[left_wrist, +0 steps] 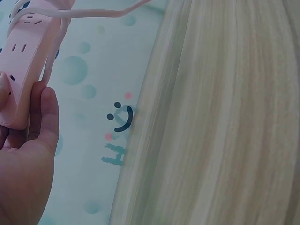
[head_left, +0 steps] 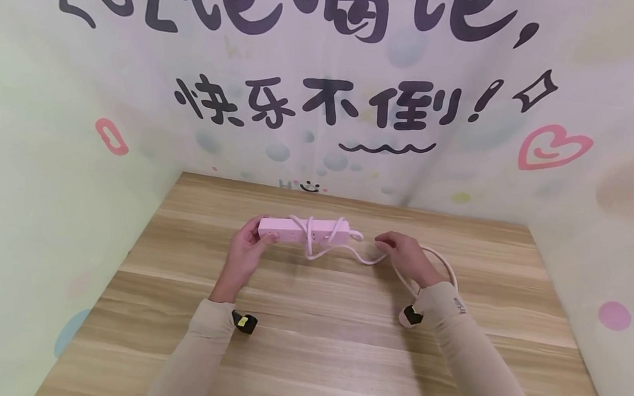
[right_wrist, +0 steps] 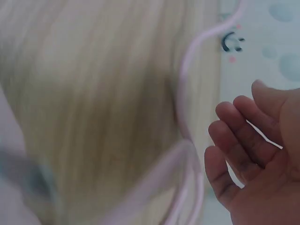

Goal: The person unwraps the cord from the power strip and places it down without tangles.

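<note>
A printed backdrop (head_left: 139, 93) stands behind the back edge of the worktop and carries 2 rows of black characters. The worktop (head_left: 314, 353) has a light wood grain. 2 beige sleeves extend over its front edge: the left sleeve (head_left: 196, 341) left of centre, the right sleeve (head_left: 475, 356) toward the right edge.

The power strip (head_left: 296, 236) is pink and elongated. It is held above the worktop, nearer the back edge than the front edge and slightly left of centre. Its length runs roughly parallel to the back edge. The left hand (head_left: 244, 254) grips the strip's left end, with the thumb on the socket face and the other fingers behind and along the side.

The right hand (head_left: 407, 259) is positioned right of the strip, apart from it. Its fingers are relaxed, slightly bent and spread; no grip on the cord shows. The cord (head_left: 370, 263) is pale pink. It wraps around the strip's middle and right portion, then runs to the right hand, passes just beside its fingers and forms a loop beyond the wrist.

A black wrist device with a yellow mark (head_left: 245, 322) is fitted at the left cuff. A second black device (head_left: 413, 315) sits at the right cuff. At least 3 sets of slots (left_wrist: 18, 48) are visible on the socket face.
</note>
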Available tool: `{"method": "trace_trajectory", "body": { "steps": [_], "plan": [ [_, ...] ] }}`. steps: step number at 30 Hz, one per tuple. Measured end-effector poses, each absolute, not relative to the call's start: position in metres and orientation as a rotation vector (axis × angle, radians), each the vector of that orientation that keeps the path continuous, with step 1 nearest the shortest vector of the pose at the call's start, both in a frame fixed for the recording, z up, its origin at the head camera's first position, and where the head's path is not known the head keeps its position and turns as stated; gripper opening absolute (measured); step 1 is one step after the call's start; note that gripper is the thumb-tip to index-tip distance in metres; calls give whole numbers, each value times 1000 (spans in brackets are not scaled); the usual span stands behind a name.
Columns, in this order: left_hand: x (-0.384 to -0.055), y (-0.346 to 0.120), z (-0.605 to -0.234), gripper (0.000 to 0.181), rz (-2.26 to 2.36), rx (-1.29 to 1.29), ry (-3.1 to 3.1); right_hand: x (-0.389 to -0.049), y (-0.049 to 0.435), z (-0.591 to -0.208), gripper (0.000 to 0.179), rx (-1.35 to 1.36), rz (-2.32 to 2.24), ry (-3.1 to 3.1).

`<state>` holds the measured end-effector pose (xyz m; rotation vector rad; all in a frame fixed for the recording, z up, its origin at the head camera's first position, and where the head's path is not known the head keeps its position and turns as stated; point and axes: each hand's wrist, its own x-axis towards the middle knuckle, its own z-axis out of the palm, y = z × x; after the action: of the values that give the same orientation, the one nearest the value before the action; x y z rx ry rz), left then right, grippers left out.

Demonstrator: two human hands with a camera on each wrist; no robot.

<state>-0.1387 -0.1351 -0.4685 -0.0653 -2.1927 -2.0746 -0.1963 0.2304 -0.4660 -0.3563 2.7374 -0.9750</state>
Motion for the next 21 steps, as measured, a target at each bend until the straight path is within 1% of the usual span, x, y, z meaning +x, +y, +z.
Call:
{"method": "trace_trajectory", "body": {
  "steps": [3,8,16,21],
  "plan": [
    [-139,-134,-469,45,-2084,-63,-2194,-195,221,-473,32,-436,-960,2734],
    [-139,-135,-469,45,-2087,-59,-2194,-194,211,-478,28,-466,-919,2726],
    [-139,-135,-468,43,-2085,-72,-2177,-191,207,-479,29,-607,-948,2606],
    [-140,-136,-468,43,-2073,-71,-2183,-188,205,-480,24,-640,-970,2580]
  ]
}}
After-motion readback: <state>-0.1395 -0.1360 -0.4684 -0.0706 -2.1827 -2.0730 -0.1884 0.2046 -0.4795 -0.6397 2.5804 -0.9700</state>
